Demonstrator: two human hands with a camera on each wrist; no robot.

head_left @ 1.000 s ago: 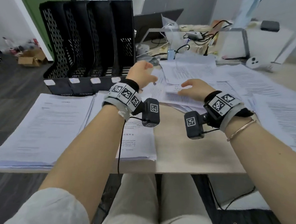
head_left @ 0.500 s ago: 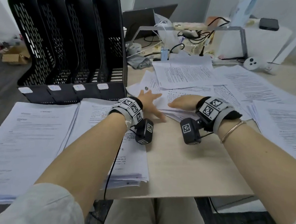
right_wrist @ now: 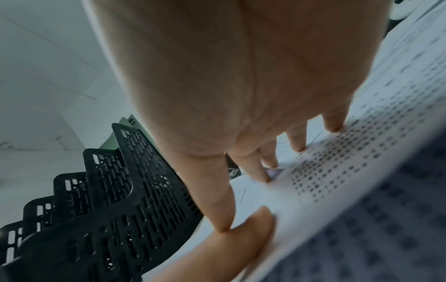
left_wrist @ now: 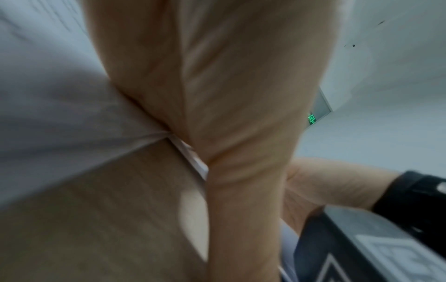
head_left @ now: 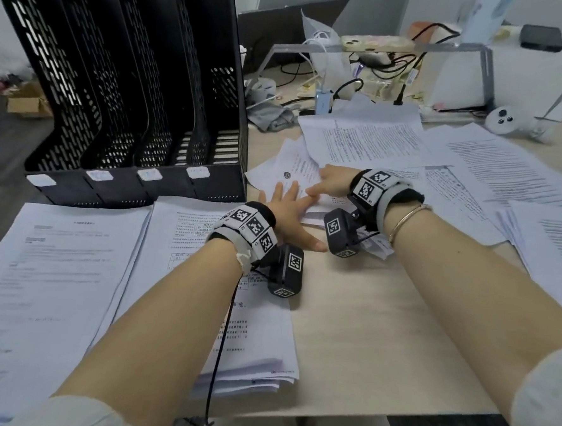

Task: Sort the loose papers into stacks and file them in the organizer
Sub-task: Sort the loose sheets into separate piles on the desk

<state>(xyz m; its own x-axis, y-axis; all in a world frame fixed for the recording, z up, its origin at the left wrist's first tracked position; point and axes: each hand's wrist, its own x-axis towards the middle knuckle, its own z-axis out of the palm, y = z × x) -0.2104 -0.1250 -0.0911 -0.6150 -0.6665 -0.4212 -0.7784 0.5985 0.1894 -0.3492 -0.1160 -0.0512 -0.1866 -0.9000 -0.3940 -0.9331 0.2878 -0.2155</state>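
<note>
A: Item one, far left: your organizer (head_left: 125, 104), black, perforated, four upright slots, standing at the back left of the desk (head_left: 365, 316). White label tabs on its front lip. No paper shows in any slot.

B: In front of it?

A: Item two: two stacks (head_left: 51, 281), side by side at the near left edge, printed side up. Your left forearm crosses over the right-hand one.

B: My left hand?

A: Item three: your left hand (head_left: 289, 210), palm down, fingers straight and spread, laid on the near corner of the loose papers (head_left: 392, 147), thumb out on the bare desk. It grips nothing. The left wrist view is blurred; it shows only palm, paper edge and desk.

B: And the right?

A: Item four: your right hand (head_left: 332, 183), just beside the left, the fingertips close together or touching; I cannot tell which. In the right wrist view its fingers (right_wrist: 296, 137) come down straight with the tips on a printed sheet (right_wrist: 325, 171), and the thumb meets a fingertip of your other hand at the sheet's edge. It presses flat and does not pinch.

B: Further right?

A: Item five: the loose papers run from your hands to the right edge of the desk, overlapping at all angles, text side up. Item six, behind them: a laptop (head_left: 284, 32), tangled cables (head_left: 363, 86), and a white controller (head_left: 505, 123) at the back right.
</note>
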